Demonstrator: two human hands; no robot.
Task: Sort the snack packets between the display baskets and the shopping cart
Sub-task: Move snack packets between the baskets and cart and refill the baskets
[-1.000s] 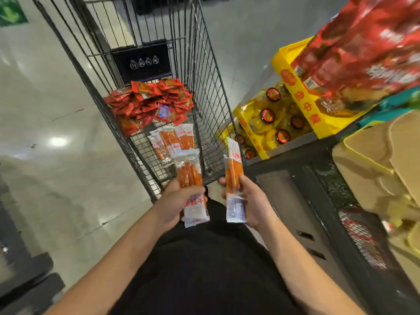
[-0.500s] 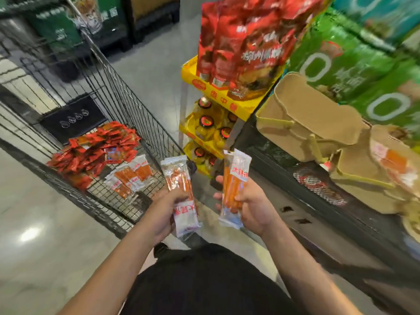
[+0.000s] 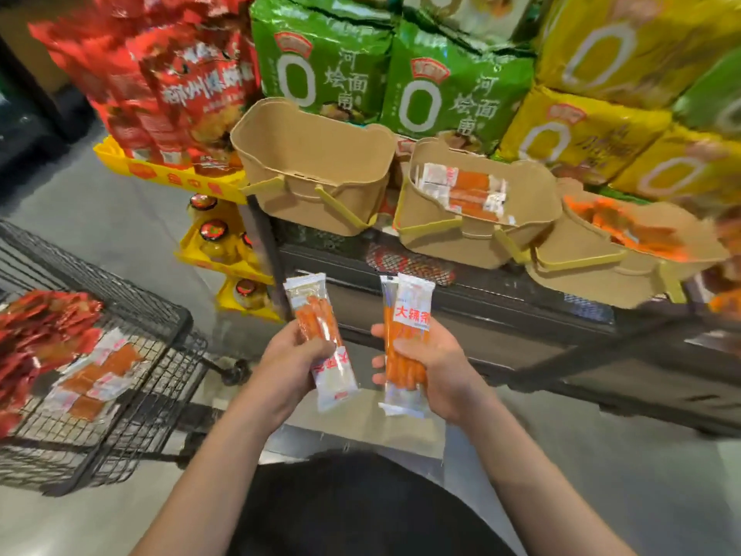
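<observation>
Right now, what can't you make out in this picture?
Head view only:
- Left basket: its inside is hidden by its front wall.
- Right basket: motion blur smears its orange packets.
- Cart: cut off by the left edge, so its red packets can't be counted.
- Packets in the left hand and right hand: fingers cover their middles.

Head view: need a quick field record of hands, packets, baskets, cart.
left hand: grips left packet
right hand: grips right packets, looks like two stacked
left basket: no packets visible inside
middle basket: holds matching orange stick packets
right basket: orange packets, blurred
cart: red packets and orange packets on its floor
</observation>
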